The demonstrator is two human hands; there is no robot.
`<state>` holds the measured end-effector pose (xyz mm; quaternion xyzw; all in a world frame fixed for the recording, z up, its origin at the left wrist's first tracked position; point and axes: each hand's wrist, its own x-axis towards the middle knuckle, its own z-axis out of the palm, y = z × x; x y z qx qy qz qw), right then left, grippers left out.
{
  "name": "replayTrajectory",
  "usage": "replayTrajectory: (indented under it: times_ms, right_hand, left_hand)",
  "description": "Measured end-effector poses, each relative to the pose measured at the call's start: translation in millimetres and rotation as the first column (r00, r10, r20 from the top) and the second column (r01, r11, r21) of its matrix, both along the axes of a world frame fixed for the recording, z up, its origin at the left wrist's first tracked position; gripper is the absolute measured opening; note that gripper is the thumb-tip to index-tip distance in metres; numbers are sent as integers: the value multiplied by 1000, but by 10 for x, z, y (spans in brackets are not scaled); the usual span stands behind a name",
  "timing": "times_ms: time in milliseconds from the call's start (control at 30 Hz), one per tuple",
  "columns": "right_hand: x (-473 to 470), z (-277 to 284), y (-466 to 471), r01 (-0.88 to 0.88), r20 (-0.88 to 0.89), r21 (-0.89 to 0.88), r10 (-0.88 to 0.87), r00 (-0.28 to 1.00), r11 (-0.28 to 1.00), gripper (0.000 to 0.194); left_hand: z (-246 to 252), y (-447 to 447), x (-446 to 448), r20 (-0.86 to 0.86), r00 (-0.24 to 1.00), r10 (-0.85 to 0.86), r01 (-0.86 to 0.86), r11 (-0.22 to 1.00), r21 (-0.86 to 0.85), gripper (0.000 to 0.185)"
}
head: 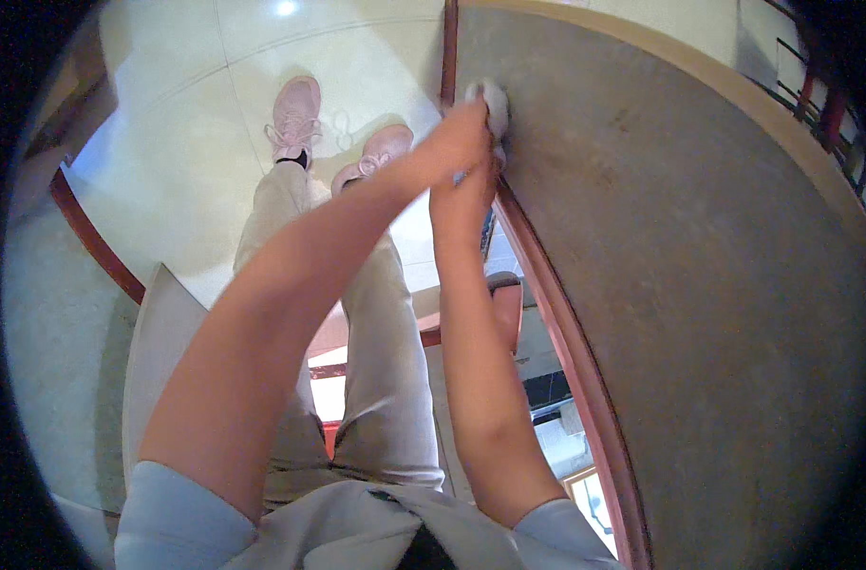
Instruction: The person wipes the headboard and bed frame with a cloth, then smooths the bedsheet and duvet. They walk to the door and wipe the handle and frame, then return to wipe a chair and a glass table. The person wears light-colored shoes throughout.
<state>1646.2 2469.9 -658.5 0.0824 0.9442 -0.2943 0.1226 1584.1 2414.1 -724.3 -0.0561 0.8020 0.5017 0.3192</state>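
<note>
My left hand (pixel 468 139) reaches across my lap and holds a crumpled white cloth-like wad (pixel 499 112) at the edge of a broad grey-brown board (pixel 675 271). The hand is slightly blurred. Just below it, my right hand (pixel 472 189) is up against the same edge, its wrist bent. My left hand partly covers it, and its fingers are hidden, so its grip cannot be made out. A small bluish patch (pixel 460 177) shows between the two hands. Reddish-brown trim (pixel 568 320) runs along the near side of the board.
My outstretched legs end in pink laced shoes (pixel 298 117) on the pale tiled floor (pixel 191 121). A pale wooden edge (pixel 725 89) borders the board's far side. At left stand a grey panel (pixel 162 342) and a dark red bar (pixel 95 235). Reddish furniture (pixel 508 310) shows beyond my right forearm.
</note>
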Motion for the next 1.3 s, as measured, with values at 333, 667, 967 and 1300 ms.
replayTrajectory:
  times_ms: [333, 667, 967, 1300]
  right_hand:
    - [725, 2824, -11, 169, 42, -44, -167, 985, 985, 56]
    - [873, 4520, 142, 425, -203, -125, -442, 873, 897, 53]
    - [-46, 3132, -78, 213, 3, -64, -213, 977, 975, 48]
    - [-508, 943, -120, 95, 196, -56, -82, 977, 994, 41]
  left_hand:
    - [3263, -86, 368, 54, 960, 274, -266, 837, 478, 47]
    - [4650, -103, -208, -654, 574, 492, 412, 517, 750, 40]
    - [3011, -301, -358, -396, 807, 438, -128, 784, 607, 49]
    - [1014, -121, -550, 254, 814, 522, -561, 821, 109, 37]
